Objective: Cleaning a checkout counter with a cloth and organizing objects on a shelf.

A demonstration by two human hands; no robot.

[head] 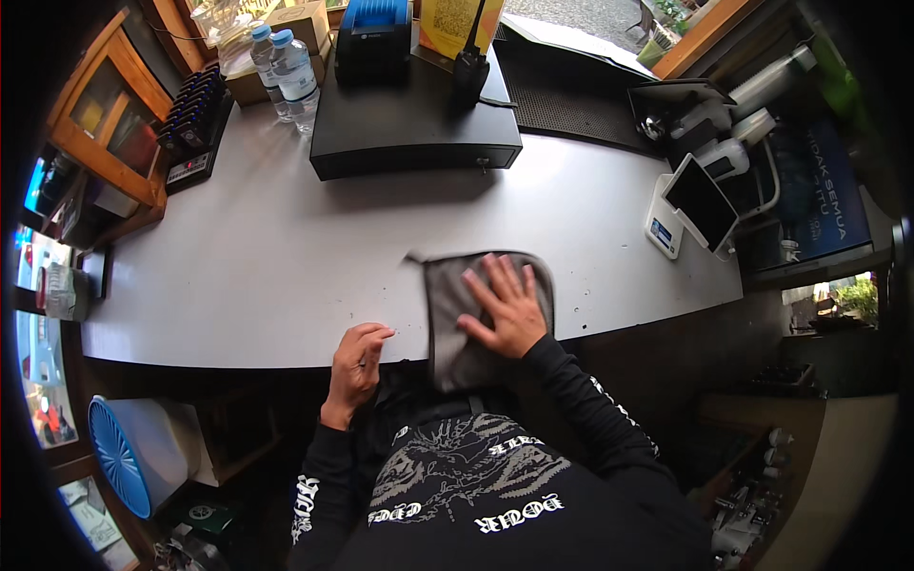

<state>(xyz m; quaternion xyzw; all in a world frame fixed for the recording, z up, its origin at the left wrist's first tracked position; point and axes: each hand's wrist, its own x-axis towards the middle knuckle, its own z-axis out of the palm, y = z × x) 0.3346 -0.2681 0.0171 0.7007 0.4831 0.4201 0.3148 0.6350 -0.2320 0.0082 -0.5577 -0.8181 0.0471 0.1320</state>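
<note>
A grey-brown cloth (450, 314) with dark edging lies on the white countertop (285, 250), its lower part hanging over the front edge. My right hand (508, 307) rests flat on the cloth, fingers spread and pointing away from me. My left hand (357, 364) is at the counter's front edge, left of the cloth and apart from it. Its fingers are bent, with nothing visible in them. Small dark specks or chips mark the counter on both sides of the cloth.
A black cash drawer (414, 135) bears a blue-topped printer (375, 43) and a walkie-talkie (471, 75). Left of it stand two water bottles (294, 75) and a rack of devices (193, 121). A tablet on a stand (703, 203) is at right. A blue-lidded container (121, 457) sits below.
</note>
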